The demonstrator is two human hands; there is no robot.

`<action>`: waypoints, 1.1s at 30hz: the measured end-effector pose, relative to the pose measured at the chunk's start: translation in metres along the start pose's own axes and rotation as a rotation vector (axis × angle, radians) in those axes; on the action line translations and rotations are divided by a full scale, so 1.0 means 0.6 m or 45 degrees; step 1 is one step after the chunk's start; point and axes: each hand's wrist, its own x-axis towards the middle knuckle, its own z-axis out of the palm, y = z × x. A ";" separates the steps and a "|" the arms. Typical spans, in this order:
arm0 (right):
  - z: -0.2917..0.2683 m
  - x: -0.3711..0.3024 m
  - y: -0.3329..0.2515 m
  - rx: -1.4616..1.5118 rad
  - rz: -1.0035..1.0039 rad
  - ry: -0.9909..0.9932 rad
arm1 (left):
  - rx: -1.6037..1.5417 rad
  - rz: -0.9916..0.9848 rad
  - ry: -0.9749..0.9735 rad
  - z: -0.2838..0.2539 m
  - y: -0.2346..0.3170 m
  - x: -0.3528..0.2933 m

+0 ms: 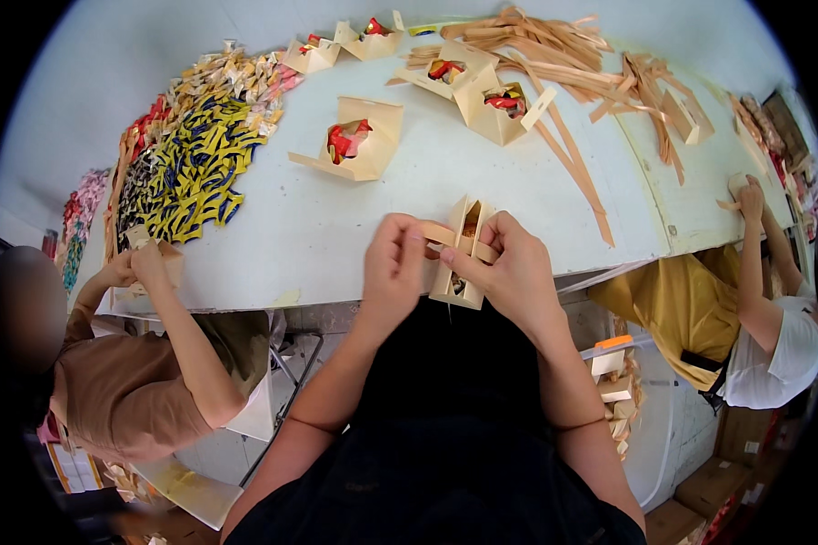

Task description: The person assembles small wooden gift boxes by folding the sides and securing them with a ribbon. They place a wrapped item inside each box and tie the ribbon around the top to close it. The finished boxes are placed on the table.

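Observation:
A small cream cardboard box (464, 292) stands at the table's near edge, with wrapped contents showing through the gaps in its top. Across its middle runs a tan ribbon (439, 233). My left hand (394, 263) pinches the ribbon's left part between thumb and fingertips. On the other side, my right hand (520, 272) grips the box's right side, its thumb laid over the ribbon on top. The palms hide part of the box's sides. Just beyond, an open cream box (384, 136) holds red wrapped packets (346, 143).
More open boxes (475, 102) with packets stand farther back. Tan ribbons (541, 45) lie heaped at the back right. Yellow and dark packets (195, 163) form a pile at left. Co-workers' hands (136, 266) are at work on both sides. A plastic bin (650, 427) stands below, right.

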 end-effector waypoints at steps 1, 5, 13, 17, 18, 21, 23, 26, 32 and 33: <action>0.001 0.002 0.002 0.026 -0.003 -0.003 | -0.059 -0.028 0.077 -0.012 0.002 0.003; 0.011 0.008 0.020 0.052 -0.018 0.026 | -0.032 -0.060 0.470 -0.111 0.012 0.017; 0.027 -0.001 0.021 0.061 0.022 0.102 | 0.711 -0.101 0.242 -0.071 0.039 -0.065; 0.026 0.001 0.031 0.047 0.009 0.124 | 0.664 0.009 -0.034 0.004 0.037 -0.013; 0.024 0.002 0.032 0.036 0.003 0.125 | 0.587 0.053 -0.028 0.015 0.024 0.000; 0.025 0.007 0.024 0.055 -0.002 0.107 | 0.043 0.148 0.096 0.046 -0.001 0.027; 0.023 0.011 0.026 0.026 -0.026 0.089 | -0.374 0.085 0.095 0.068 0.017 0.033; 0.017 0.019 0.032 -0.009 -0.074 0.049 | -0.574 -0.112 -0.079 0.068 0.025 0.046; -0.080 0.052 0.004 0.113 -0.006 -0.500 | -0.467 -0.250 -0.206 0.061 0.019 0.061; -0.101 0.059 -0.003 0.191 -0.004 -0.610 | -0.486 -0.270 -0.238 0.059 0.013 0.063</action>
